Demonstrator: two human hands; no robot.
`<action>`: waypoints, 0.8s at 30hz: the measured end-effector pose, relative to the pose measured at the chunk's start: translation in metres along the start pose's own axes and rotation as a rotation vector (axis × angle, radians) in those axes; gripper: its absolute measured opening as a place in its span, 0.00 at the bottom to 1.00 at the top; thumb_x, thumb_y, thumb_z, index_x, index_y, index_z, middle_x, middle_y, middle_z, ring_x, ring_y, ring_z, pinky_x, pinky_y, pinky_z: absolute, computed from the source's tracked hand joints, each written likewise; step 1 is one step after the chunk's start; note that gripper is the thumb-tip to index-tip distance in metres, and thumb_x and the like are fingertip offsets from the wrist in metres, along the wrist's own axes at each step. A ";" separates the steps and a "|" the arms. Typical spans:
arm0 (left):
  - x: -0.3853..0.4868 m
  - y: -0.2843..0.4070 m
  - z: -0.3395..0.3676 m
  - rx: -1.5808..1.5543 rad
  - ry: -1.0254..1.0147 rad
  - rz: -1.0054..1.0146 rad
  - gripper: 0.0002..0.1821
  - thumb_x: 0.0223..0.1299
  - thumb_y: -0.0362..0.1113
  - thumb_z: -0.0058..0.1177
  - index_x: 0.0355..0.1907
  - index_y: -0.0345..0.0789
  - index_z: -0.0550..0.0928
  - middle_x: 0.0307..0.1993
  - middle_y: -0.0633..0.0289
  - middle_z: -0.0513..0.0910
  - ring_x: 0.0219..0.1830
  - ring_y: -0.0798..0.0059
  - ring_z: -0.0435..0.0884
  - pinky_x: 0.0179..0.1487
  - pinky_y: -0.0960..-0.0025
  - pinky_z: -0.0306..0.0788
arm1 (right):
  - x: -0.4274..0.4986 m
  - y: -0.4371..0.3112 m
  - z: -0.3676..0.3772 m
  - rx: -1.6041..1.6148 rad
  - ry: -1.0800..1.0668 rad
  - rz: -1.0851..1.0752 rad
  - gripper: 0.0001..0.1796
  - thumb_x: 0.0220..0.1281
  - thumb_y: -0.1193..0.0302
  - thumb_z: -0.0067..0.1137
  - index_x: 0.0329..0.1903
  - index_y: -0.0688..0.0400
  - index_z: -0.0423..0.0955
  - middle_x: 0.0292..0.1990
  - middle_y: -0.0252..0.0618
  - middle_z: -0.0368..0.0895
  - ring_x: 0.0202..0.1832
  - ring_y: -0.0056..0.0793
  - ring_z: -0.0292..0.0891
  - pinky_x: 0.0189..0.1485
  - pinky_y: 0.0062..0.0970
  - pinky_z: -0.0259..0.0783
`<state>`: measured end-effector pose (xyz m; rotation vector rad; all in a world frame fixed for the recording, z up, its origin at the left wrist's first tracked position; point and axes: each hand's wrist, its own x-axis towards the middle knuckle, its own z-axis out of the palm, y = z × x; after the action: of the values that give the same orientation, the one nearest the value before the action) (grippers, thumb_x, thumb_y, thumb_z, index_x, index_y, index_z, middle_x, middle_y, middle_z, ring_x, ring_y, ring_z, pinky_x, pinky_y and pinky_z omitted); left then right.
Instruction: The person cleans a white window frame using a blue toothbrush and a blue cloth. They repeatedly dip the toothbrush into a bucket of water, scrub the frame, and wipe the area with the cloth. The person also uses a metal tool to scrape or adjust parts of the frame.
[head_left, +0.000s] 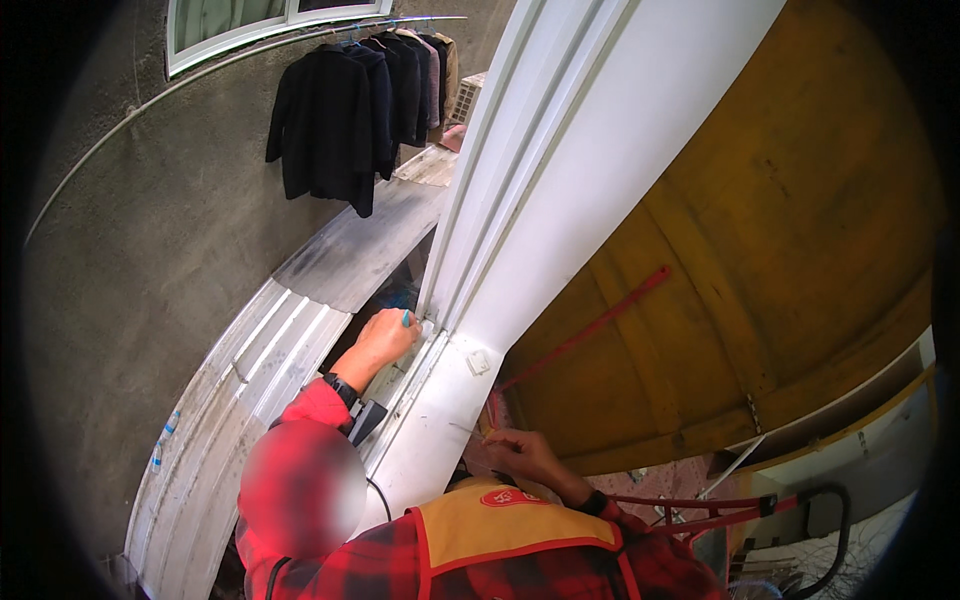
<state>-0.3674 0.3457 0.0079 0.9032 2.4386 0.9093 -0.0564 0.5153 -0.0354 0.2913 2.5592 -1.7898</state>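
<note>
My left hand (385, 335) is closed around a small tool with a teal handle (406, 318), at the bottom corner of a white window frame (480, 225). The tool's working end is hidden by the fingers and frame. Lower right, beyond the white sill (420, 450), my right hand (529, 455) pinches a thin, wire-like tool (466, 430) between thumb and fingers. Its exact kind is too small to tell. A dark grey object (367, 422) rests on the track beside my left wrist. A small white square fitting (478, 363) sits on the sill near the corner.
Outside, a ribbed metal roof (277, 352) runs along a grey wall (150, 225), below dark jackets (326, 120) on a rail. Inside, a brown wooden panel (750, 225) has a red pole (592, 326) before it. A red metal frame with a black handle (844, 517) stands lower right.
</note>
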 end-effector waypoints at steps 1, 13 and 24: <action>-0.002 0.001 -0.001 -0.034 0.036 0.034 0.15 0.64 0.46 0.55 0.41 0.37 0.85 0.38 0.45 0.85 0.45 0.43 0.83 0.48 0.50 0.75 | -0.001 0.004 0.000 -0.001 0.002 0.032 0.11 0.69 0.67 0.63 0.49 0.57 0.82 0.27 0.25 0.76 0.30 0.11 0.68 0.31 0.19 0.66; 0.005 0.004 0.027 -0.011 0.103 0.145 0.14 0.62 0.43 0.56 0.39 0.33 0.85 0.35 0.41 0.84 0.40 0.39 0.83 0.46 0.48 0.76 | -0.006 0.002 -0.002 -0.015 0.021 0.071 0.11 0.69 0.66 0.64 0.49 0.55 0.83 0.25 0.22 0.73 0.27 0.10 0.64 0.29 0.19 0.62; 0.014 -0.023 0.018 -0.607 -0.050 0.134 0.13 0.66 0.42 0.54 0.32 0.34 0.80 0.18 0.65 0.77 0.18 0.77 0.77 0.28 0.68 0.68 | 0.001 -0.004 0.004 0.005 -0.032 0.091 0.10 0.69 0.66 0.62 0.48 0.56 0.83 0.24 0.22 0.72 0.28 0.10 0.64 0.30 0.18 0.62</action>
<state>-0.3777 0.3501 -0.0226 0.8426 1.8894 1.5353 -0.0579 0.5103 -0.0337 0.3697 2.4784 -1.7553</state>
